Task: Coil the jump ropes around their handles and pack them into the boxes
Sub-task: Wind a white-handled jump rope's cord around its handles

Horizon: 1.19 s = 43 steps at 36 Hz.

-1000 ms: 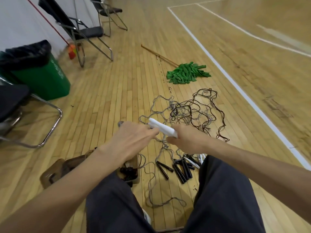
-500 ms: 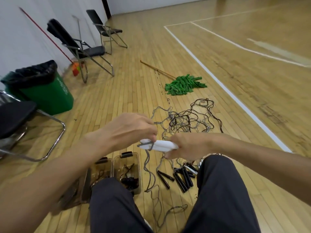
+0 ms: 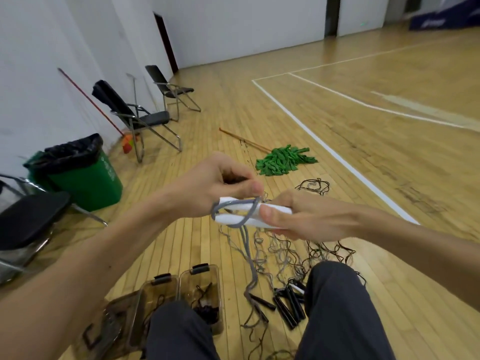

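The job looks early to middling. 2 clear plastic boxes (image 3: 201,294) sit on the wood floor (image 3: 337,157) at about 7 o'clock from the hands, beside the person's left knee; each has dark coiled rope in the bottom, so some ropes appear packed already, though how many I cannot tell. A flat lid (image 3: 109,331) lies at 8 o'clock from them. Left to do is plenty: a loose tangle of grey and dark ropes (image 3: 291,253) spreads over the floor under and beyond the hands, and a cluster of black handles (image 3: 287,304) lies at 5 o'clock from the hands, just beside the right knee, uncoiled.

The rope being worked is the one with 2 white handles (image 3: 233,219), held side by side and roughly level in mid-air at the centre of view. The right hand (image 3: 304,216) is closed around their right end, thumb pressed on top, fingers curled beneath. The left hand (image 3: 218,183) is at their left end, nearly closed, thumb and fingertips pinching the grey cord (image 3: 246,216) at the top edge of the handles. That cord crosses the handles in what looks like 1 or 2 turns, then hangs straight down toward 6 o'clock into the tangle. My judgement: winding on this rope has only begun, with most of its length yet to wrap.
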Each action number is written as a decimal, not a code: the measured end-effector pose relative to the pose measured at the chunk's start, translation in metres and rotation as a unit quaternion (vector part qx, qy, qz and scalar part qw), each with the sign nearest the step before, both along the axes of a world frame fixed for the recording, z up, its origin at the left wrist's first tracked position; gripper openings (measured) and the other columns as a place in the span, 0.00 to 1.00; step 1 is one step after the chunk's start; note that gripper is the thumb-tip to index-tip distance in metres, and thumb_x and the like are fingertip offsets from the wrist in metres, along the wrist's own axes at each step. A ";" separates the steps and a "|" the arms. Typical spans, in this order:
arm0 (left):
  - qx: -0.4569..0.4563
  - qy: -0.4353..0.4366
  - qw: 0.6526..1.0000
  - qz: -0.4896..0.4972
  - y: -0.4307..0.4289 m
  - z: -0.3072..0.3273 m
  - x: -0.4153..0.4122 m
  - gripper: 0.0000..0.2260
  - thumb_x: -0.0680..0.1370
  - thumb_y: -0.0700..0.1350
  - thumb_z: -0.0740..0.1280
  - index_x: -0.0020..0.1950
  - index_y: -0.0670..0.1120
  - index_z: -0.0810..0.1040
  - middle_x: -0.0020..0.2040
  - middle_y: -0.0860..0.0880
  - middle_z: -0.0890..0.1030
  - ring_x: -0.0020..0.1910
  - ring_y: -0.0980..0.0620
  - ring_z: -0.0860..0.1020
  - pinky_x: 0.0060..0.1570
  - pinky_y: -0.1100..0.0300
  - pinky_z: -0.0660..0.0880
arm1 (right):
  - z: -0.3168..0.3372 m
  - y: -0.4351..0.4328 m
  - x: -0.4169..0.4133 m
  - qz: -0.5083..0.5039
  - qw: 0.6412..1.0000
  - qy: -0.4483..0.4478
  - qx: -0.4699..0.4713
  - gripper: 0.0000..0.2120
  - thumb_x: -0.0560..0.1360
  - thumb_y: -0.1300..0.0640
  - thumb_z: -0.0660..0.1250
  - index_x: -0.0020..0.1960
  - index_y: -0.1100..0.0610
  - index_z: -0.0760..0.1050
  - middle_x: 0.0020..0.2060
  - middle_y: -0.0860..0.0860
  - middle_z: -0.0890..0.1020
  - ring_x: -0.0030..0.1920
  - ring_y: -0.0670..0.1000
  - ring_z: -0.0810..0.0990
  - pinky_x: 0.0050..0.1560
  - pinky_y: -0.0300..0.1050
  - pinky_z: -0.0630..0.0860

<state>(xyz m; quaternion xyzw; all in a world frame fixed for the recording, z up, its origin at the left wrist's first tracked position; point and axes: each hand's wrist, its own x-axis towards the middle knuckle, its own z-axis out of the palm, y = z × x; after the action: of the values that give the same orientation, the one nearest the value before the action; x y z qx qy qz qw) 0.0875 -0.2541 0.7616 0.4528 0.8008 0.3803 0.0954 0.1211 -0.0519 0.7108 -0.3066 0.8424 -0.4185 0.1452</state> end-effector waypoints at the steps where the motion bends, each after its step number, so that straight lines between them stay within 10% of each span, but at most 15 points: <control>1: 0.009 -0.007 1.000 -0.002 0.003 0.001 0.001 0.10 0.80 0.45 0.65 0.40 0.50 0.82 0.31 0.46 0.77 0.29 0.52 0.72 0.30 0.60 0.67 | 0.002 0.000 0.001 -0.003 1.000 -0.003 -0.012 0.35 0.61 0.14 0.49 0.27 0.46 0.68 0.24 0.44 0.69 0.24 0.44 0.64 0.29 0.33 0.65; 8: 0.033 -0.026 0.999 0.011 0.013 -0.004 0.009 0.13 0.82 0.42 0.62 0.45 0.36 0.81 0.36 0.43 0.80 0.33 0.52 0.76 0.32 0.62 0.70 | -0.002 0.002 0.005 -0.047 0.997 -0.020 -0.055 0.30 0.67 0.23 0.53 0.23 0.47 0.67 0.22 0.45 0.67 0.23 0.46 0.60 0.31 0.41 0.61; 23: 0.097 -0.102 0.977 0.159 0.028 -0.029 0.013 0.17 0.85 0.40 0.58 0.43 0.55 0.80 0.30 0.51 0.73 0.26 0.54 0.67 0.29 0.57 0.65 | -0.001 0.020 -0.014 -0.159 0.983 0.015 -0.091 0.32 0.70 0.24 0.54 0.31 0.52 0.70 0.24 0.45 0.69 0.24 0.45 0.63 0.33 0.43 0.63; 27: 0.097 -0.136 0.964 0.205 0.034 -0.034 0.012 0.18 0.86 0.47 0.55 0.54 0.34 0.77 0.31 0.45 0.73 0.26 0.52 0.68 0.31 0.55 0.67 | 0.001 0.022 -0.022 -0.195 0.977 0.023 -0.089 0.33 0.69 0.22 0.54 0.31 0.52 0.70 0.25 0.46 0.69 0.23 0.46 0.62 0.33 0.43 0.63; 35: 0.047 -0.170 0.957 0.231 0.032 -0.042 0.008 0.13 0.86 0.48 0.54 0.59 0.45 0.77 0.32 0.52 0.76 0.30 0.55 0.72 0.31 0.62 0.71 | -0.007 0.036 -0.048 -0.303 0.949 0.045 -0.080 0.39 0.65 0.17 0.53 0.36 0.54 0.73 0.30 0.52 0.71 0.30 0.51 0.65 0.39 0.50 0.64; 43: -0.278 0.180 0.914 0.233 0.041 -0.042 0.009 0.11 0.85 0.53 0.56 0.60 0.49 0.72 0.40 0.55 0.72 0.39 0.56 0.72 0.42 0.60 0.72 | -0.033 0.039 -0.066 -0.335 0.937 0.079 0.055 0.41 0.68 0.17 0.48 0.34 0.53 0.76 0.27 0.50 0.67 0.28 0.50 0.65 0.37 0.47 0.66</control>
<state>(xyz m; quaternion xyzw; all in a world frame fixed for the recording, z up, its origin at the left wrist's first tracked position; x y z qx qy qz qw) 0.0961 -0.2133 0.7193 0.2698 0.9605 0.0658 -0.0195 0.0556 -0.0133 0.6776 -0.0301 0.9270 -0.3699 -0.0538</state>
